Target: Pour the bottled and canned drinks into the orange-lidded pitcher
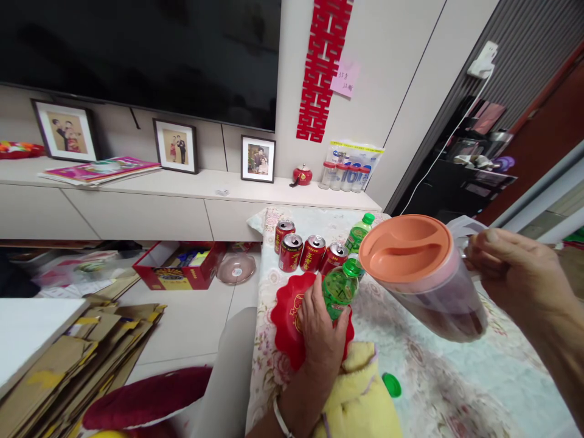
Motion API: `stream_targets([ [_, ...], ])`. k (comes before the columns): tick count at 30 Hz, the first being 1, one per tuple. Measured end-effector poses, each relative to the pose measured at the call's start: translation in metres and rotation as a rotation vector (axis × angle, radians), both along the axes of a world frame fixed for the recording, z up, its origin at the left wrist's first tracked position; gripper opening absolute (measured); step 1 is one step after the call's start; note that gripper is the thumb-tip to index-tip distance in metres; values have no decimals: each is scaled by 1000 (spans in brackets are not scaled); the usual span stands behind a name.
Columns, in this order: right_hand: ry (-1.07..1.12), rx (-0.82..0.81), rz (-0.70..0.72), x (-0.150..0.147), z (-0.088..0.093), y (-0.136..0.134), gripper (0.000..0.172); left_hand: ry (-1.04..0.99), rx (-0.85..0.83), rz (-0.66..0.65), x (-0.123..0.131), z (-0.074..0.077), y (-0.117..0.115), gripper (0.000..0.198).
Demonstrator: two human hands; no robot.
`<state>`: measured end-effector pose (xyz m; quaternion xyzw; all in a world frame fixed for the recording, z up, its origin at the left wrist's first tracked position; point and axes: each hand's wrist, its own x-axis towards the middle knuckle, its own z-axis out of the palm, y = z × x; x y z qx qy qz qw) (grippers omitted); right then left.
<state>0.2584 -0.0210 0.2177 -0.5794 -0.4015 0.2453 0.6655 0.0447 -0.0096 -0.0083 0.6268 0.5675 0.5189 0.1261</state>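
**Q:** Right hand (pixel 506 261): state of the fingers?

**A:** Wrapped around the handle of the pitcher (pixel 433 292), aloft over the cloth-covered worktop (pixel 456 377), between 3 and 4 o'clock from mid-view.

**Q:** Long axis of the pitcher?

**A:** Tilted: orange lid (pixel 406 249) toward 10 to 11 o'clock, base toward 4 to 5; dark liquid inside.

**Q:** And the left hand (pixel 322 334)?

**A:** Fingers closed about the lower left of the green bottle (pixel 338 292), thumb on the near side. Bottle roughly upright, neck toward 1 o'clock. Base hidden by the hand: on the red scalloped plate (pixel 285 304) or just beyond, impossible to tell.

**Q:** Governing relation?

**A:** Lid edge to bottle neck: just beside in view, true gap uncertain. Bottle between 8 and 9 o'clock from the right fingers, at 1 o'clock from the left; left hand nearer, in contact. Pitcher at 3 o'clock from the bottle.

**Q:** Surroundings of the bottle?

**A:** Four red cans (pixel 312 252) at 11 o'clock, second bottle (pixel 359 234) at 1, yellow cloth (pixel 365 401) near 5.
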Motion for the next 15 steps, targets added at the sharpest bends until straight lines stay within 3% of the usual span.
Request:
stream_targets([
  [15,-22,-10,-8,-12,13,3,59,7,7,9,0,3,-1,73],
])
